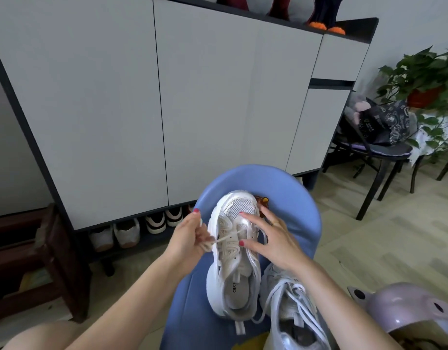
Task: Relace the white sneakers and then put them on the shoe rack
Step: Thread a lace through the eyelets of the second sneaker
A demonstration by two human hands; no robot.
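**Lacing a white sneaker on a blue seat**

A white sneaker (234, 251) lies toe-away on a blue chair seat (301, 210). The left hand (190, 238) pinches a white lace (225, 239), its fingers curled around it, just left of the shoe's eyelets. The right hand (271, 236) rests with its fingers spread and straight, fingertips pressing the shoe's tongue and toe mesh. The second sneaker (291, 314), already laced, lies below the right wrist. If the left hand pulls hard while the right fingers press too lightly, the shoe may slide off the curved seat, or the lace may slip out of an eyelet.
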